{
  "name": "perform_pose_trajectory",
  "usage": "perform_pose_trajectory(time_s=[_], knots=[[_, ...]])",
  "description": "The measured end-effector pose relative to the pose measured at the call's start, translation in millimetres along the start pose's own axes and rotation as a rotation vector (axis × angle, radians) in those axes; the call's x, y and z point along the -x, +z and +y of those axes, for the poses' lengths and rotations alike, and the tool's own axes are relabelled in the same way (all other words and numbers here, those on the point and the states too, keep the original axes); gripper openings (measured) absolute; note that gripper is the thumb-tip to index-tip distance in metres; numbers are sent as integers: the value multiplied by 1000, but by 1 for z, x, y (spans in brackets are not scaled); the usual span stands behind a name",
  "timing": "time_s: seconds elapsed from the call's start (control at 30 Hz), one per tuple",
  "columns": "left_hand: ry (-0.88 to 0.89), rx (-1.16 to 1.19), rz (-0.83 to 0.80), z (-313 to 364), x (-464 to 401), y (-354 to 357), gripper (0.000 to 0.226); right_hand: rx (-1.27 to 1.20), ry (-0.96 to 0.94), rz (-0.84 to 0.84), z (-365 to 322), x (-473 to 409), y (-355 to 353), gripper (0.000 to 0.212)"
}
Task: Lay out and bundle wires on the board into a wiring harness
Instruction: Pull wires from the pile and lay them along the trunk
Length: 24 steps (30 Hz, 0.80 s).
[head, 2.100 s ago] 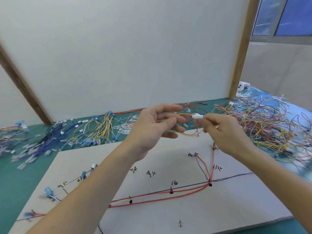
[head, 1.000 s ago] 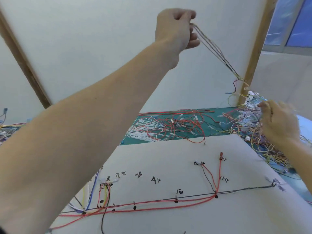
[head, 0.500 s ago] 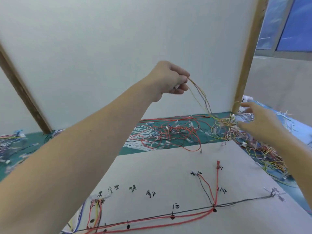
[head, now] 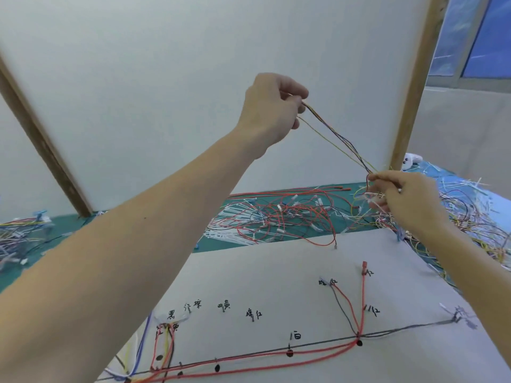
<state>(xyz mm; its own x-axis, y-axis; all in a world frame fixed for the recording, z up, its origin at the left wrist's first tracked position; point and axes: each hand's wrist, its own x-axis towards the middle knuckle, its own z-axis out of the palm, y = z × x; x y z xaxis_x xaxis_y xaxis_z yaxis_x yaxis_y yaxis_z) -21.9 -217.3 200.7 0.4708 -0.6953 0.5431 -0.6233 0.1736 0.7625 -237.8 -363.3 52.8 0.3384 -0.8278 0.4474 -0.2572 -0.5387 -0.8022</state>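
Left hand (head: 272,106) raised high before the white backing panel (head: 138,92), fingers pinched shut on one end of a thin multicoloured wire bundle (head: 336,135); the strands run taut, down and to the right, to the right hand (head: 406,197), which pinches them just above the tangled wire pile (head: 470,225) on the green table (head: 55,236). Red loose wires (head: 287,217) heaped at the table's far side, one trailing onto the layout board (head: 249,277). On the board, red routed wires (head: 276,357) follow a drawn black line past handwritten marks.
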Motion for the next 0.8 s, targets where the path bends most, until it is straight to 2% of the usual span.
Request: perform_pose_trajectory(time_s=[0.1, 0.2, 0.23, 0.27, 0.3, 0.37, 0.4, 0.5, 0.57, 0.63, 0.7, 0.8], knots=[[28, -14, 67, -2, 0, 7, 28, 34, -50, 58, 3, -6, -10, 27], [186, 9, 185, 2, 1, 7, 29, 86, -310, 379, -5, -5, -22, 30], [243, 13, 213, 3, 1, 7, 31, 120, -389, 458, -8, -6, -23, 30], [263, 11, 209, 4, 0, 6, 31, 172, -420, 466, -9, -8, -24, 31], [231, -9, 168, 4, 0, 6, 30, 228, -360, 396, -9, -10, -24, 31], [97, -34, 73, 0, 1, 8, 27, 268, -73, 185, -6, -15, -23, 29], [63, -32, 76, -5, 2, 8, 27, 252, -3, 156, -4, -15, -23, 28], [93, 48, 234, -5, 1, -2, 31, 197, -28, 236, -5, -16, -27, 30], [97, 128, 332, -2, -1, -6, 32, 175, 138, 131, -1, -12, -28, 43], [109, 180, 366, 5, -3, -9, 33, 5, 229, 88, 8, -12, -31, 51], [87, 195, 339, 8, -7, -10, 34, -133, 275, 133, 11, -12, -36, 52], [45, 268, 422, 16, -11, -18, 34, -71, 320, 177, 18, -10, -40, 68]])
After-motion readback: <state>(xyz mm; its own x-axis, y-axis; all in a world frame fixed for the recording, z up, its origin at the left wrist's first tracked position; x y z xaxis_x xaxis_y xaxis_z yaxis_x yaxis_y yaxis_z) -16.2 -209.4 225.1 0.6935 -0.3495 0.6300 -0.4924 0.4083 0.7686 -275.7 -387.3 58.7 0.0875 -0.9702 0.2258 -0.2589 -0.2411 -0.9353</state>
